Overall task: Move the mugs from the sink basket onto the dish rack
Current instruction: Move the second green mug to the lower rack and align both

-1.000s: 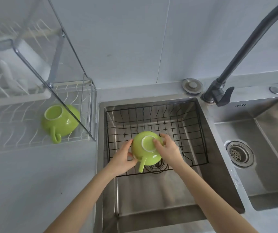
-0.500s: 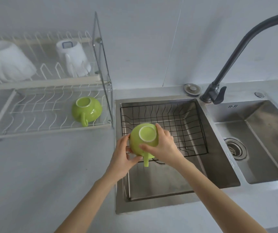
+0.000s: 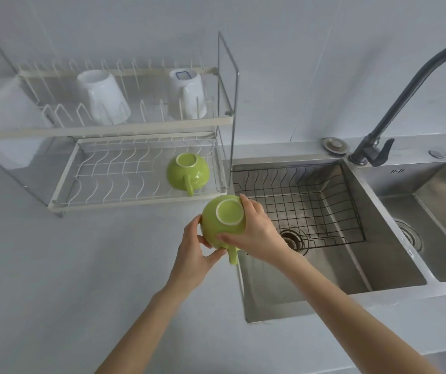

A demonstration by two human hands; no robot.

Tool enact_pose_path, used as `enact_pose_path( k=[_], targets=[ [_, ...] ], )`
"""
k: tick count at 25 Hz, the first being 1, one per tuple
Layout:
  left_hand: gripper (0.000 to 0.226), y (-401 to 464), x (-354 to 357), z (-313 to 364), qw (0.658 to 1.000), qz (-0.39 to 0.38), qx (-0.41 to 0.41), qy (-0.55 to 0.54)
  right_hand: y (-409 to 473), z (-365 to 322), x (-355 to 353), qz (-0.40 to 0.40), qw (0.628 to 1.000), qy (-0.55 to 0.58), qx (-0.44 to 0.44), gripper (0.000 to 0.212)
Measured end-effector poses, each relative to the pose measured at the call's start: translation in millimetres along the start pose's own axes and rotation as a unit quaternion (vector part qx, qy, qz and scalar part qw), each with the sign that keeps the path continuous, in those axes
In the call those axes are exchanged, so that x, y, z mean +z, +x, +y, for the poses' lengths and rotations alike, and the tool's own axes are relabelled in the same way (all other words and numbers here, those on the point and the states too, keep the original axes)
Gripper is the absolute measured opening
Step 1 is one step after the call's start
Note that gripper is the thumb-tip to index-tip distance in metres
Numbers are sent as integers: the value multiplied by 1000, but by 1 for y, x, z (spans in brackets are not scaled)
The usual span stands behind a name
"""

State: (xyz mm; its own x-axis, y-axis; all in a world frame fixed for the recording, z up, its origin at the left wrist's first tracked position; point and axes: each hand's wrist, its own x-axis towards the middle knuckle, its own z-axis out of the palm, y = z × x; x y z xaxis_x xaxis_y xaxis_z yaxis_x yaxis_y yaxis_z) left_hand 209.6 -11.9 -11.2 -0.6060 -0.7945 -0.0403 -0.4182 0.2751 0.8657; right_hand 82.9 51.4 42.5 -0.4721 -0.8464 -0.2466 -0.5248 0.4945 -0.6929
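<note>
While my left hand (image 3: 193,255) and right hand (image 3: 256,236) clamp the upside-down glossy green ceramic mug (image 3: 223,222), a careless swing could knock it against the white wire dish rack (image 3: 124,201).

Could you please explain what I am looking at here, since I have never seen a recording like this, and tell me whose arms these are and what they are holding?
There is no machine: a person wears a camera on the head, looking down at their own arms. The left hand and right hand together hold a green mug upside down, handle toward the camera, above the counter's edge beside the sink. The black wire sink basket holds no mugs. On the left stands a white dish rack: a second green mug sits inverted on its lower shelf, and two white mugs on the upper one.
</note>
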Motion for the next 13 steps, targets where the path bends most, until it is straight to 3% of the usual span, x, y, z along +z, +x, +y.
enact_pose_path(
  k=[13],
  targets=[
    [82, 33, -126, -47, 997, 55, 6, 56, 55, -105, 71, -17, 999, -13, -45, 99]
  ],
)
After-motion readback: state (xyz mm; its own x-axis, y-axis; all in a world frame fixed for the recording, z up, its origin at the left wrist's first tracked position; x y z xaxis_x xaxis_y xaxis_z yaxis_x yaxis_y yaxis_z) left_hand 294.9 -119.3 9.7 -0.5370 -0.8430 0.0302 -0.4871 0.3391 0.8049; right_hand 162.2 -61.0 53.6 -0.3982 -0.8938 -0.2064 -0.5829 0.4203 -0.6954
